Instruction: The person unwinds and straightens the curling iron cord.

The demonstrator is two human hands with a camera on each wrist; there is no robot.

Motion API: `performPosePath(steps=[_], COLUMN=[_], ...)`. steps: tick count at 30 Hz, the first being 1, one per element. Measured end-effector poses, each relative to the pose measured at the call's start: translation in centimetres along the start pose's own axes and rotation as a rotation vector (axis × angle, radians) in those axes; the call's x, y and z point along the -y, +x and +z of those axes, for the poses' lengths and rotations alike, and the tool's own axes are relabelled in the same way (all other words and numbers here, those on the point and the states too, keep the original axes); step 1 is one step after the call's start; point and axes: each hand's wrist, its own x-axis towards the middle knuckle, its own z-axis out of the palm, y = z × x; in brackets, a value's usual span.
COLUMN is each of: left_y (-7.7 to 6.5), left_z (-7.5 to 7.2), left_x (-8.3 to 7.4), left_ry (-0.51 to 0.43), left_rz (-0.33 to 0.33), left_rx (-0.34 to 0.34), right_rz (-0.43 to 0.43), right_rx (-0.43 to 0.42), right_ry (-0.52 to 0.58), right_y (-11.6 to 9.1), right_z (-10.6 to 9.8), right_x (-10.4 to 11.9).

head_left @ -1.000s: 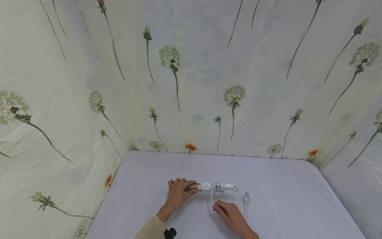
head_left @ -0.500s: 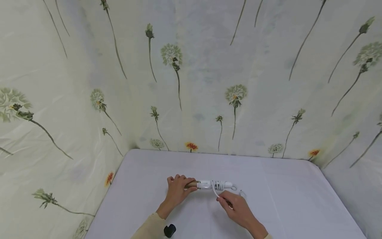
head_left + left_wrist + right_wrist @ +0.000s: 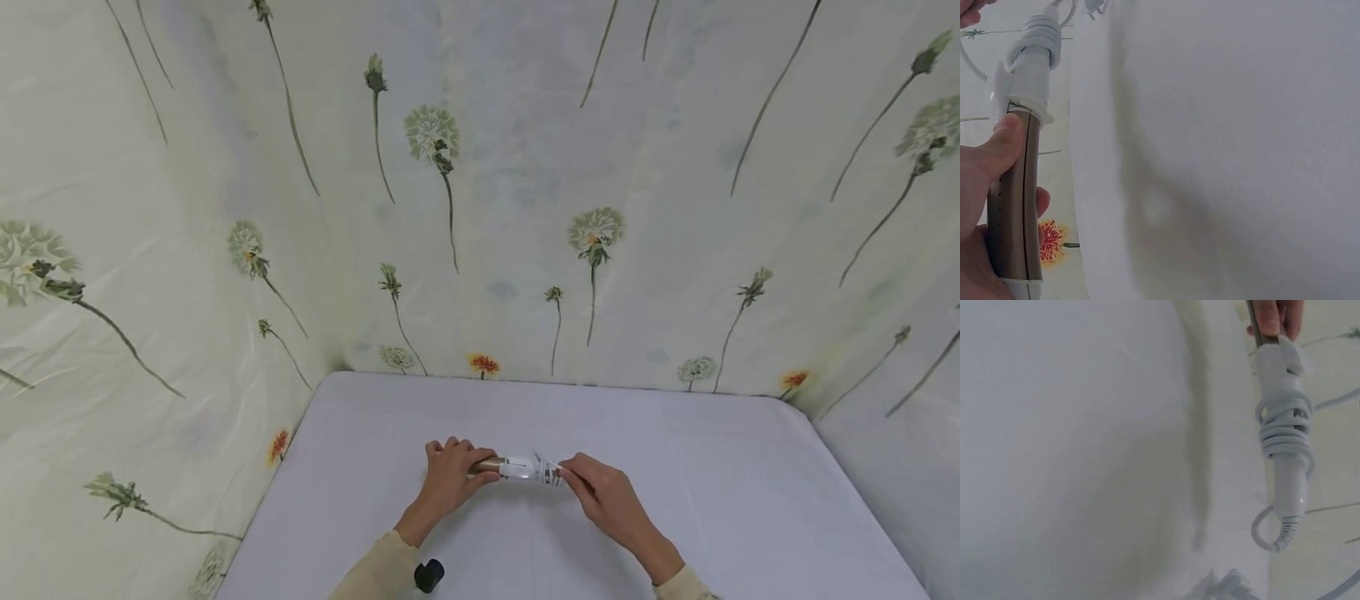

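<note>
Styling iron [image 3: 1015, 206], gripped by the left hand [image 3: 450, 477] above the surface [image 3: 720, 475], seems to be getting its cord [image 3: 1286, 440], pinched by the right hand [image 3: 611, 498], wound round; the next turn needs even tension.

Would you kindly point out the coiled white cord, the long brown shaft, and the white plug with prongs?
Coiled white cord [image 3: 1285, 449]: right wrist view, on the coil's lower turns.
Long brown shaft [image 3: 1012, 199]: left wrist view, on its middle.
White pronged plug [image 3: 1093, 5]: left wrist view, on its body.
</note>
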Motion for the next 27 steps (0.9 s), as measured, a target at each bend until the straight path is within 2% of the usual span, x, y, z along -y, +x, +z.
performPosePath(steps=[5,9,17,22,27], left_y=[-0.1,-0.2,-0.7,-0.7,-0.6], left_z=[0.1,0.3,0.8,0.8,0.7], left_x=[0.1,0.1,0.5,0.6,0.6], left_ry=[0.016,-0.009,0.002,-0.006,-0.026], left_rz=[0.029,0.058,0.091,0.1,0.121], left_rx=[0.045,0.072,0.071,0.084,0.13], right_rz=[-0.038,-0.059,0.025,0.038,0.038], right_rx=[-0.017,-0.025,-0.033,-0.051,-0.07], right_ry=[-0.044,-0.052,-0.065,-0.087,-0.092], right_y=[0.6,0.9,0.4,0.5,0.8], right_z=[-0.6,-0.9,-0.4,-0.4,-0.5], right_x=[-0.6,-1.0,-1.1,-1.3,-1.6])
